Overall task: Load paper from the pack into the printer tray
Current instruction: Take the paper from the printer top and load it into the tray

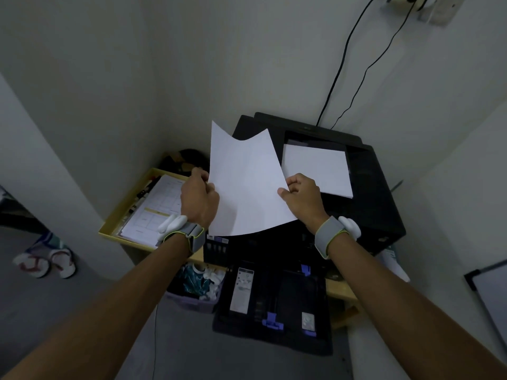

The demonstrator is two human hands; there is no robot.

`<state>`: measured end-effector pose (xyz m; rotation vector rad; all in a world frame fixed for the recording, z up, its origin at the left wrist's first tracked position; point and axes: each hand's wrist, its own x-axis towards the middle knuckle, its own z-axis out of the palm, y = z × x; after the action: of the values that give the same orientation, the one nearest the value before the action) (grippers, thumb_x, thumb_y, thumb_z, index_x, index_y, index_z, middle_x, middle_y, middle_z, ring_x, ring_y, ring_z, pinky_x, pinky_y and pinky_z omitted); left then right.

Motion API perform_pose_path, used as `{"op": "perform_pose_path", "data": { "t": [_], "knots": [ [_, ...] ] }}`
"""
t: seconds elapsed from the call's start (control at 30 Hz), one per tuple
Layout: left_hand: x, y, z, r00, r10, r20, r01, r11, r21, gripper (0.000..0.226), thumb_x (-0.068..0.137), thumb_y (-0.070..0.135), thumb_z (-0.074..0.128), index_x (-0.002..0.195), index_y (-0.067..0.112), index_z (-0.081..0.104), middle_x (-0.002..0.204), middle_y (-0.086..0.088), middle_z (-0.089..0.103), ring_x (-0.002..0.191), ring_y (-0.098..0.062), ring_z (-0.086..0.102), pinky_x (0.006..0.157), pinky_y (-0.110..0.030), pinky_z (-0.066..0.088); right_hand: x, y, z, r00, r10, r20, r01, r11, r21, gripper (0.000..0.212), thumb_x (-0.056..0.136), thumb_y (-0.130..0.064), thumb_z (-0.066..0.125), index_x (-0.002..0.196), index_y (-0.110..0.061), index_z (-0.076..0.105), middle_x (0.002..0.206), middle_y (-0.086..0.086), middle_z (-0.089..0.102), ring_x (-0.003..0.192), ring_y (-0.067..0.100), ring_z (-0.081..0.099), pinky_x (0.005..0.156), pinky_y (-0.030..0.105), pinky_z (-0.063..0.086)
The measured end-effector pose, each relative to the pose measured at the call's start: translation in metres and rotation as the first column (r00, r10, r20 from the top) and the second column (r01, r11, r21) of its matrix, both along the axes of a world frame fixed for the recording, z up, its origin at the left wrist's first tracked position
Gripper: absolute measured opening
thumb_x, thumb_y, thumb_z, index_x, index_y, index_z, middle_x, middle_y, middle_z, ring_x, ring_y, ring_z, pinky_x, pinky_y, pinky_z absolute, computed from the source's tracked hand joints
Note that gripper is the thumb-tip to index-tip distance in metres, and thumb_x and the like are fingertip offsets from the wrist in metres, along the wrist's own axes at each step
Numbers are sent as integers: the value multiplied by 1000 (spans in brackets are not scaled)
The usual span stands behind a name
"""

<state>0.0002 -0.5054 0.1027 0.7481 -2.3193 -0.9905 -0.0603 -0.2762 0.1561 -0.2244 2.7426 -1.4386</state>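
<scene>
Above the open tray (labels unreadable), hands grip paper.

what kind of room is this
Probably a small home office or study corner: a black printer with its paper tray pulled out, a yellow tray of documents, and a whiteboard nearby.

**Both hands pinched, arms reaching forward**

Both bare forearms stretch from the near corners toward the middle of the view, converging as they go. The left hand is shown from its back, thumb and fingers closed in a pinching grip on the left edge of a white sheet. The right hand mirrors it, thumb on top, fingers curled under, clamped on the sheet's right edge. Each wrist carries a grey band with a white module on its outer side.
</scene>
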Motion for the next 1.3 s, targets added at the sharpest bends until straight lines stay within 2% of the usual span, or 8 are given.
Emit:
{"op": "perform_pose_path", "data": {
  "t": [0.13, 0.27, 0.4, 0.5, 0.63, 0.87, 1.13, 1.3],
  "knots": [
    [36, 32, -2, 986, 148, 74, -152, 987, 59, 18, 90, 9, 51, 104, 20, 52, 84, -3, 51, 72, -22, 44, 63, -36, 40, 31, 24, -2, 997, 37, 64, -34, 998, -49, 19, 88, -8, 77, 101, -2, 65, 92, 16, 75, 88, 35, 74, 81, 42, 62],
    [98, 89, -6, 981, 124, 151, -141, 984, 105, 21, 87, 4, 48, 102, 18, 46, 82, -8, 49, 63, -24, 44, 63, -41, 46, 75, 78, -13, 985, 115, 132, -115, 993, -3, 23, 87, -8, 78, 102, 2, 64, 94, 23, 75, 93, 40, 73, 87, 49, 60],
    [166, 155, -1, 984, -11, 176, -38, 961, 274, 19, 88, -6, 45, 104, 3, 45, 87, -14, 52, 92, -42, 58, 71, -39, 41, 118, 142, -32, 969, 163, 187, -181, 980, 83, 18, 90, -12, 75, 99, -1, 64, 94, 23, 74, 91, 35, 73, 88, 46, 60],
    [201, 197, 2, 957, 8, 289, -122, 918, 378, 32, 94, -5, 44, 125, -3, 49, 120, -28, 57, 113, -45, 56, 90, -46, 47, 141, 177, -59, 943, 197, 267, -232, 967, 106, 16, 95, -11, 70, 100, 3, 65, 97, 24, 73, 91, 36, 72, 88, 47, 60],
    [225, 223, -16, 889, -12, 457, -194, 896, 400, 35, 98, -3, 39, 131, 0, 52, 133, -28, 53, 121, -44, 53, 103, -49, 46, 165, 204, -102, 903, 195, 384, -272, 950, 156, 25, 96, -8, 65, 93, 15, 59, 93, 37, 67, 81, 32, 67, 70, 33, 48],
    [212, 219, -85, 836, -20, 549, -233, 892, 388, 36, 95, -1, 45, 128, 5, 59, 130, -24, 60, 120, -40, 56, 102, -45, 48, 166, 211, -182, 821, 139, 554, -213, 974, 71, 17, 97, -11, 65, 102, 2, 74, 101, 18, 78, 97, 30, 74, 91, 44, 61],
    [169, 194, -156, 843, -162, 513, -137, 857, 497, 32, 94, 11, 56, 125, 17, 62, 120, -17, 66, 104, -38, 66, 88, -41, 58, 130, 213, -244, 802, 14, 597, -23, 1000, 7, 12, 98, -10, 64, 94, -4, 74, 107, 14, 76, 100, 30, 73, 92, 42, 58],
    [147, 191, -176, 849, -206, 487, -120, 822, 556, 39, 92, 9, 57, 130, 16, 63, 125, -21, 65, 108, -40, 65, 94, -46, 56, 120, 214, -262, 790, -70, 609, 66, 997, 29, 30, 97, -7, 61, 115, 17, 60, 120, 29, 69, 109, 40, 69, 96, 45, 55]
  ]
}}
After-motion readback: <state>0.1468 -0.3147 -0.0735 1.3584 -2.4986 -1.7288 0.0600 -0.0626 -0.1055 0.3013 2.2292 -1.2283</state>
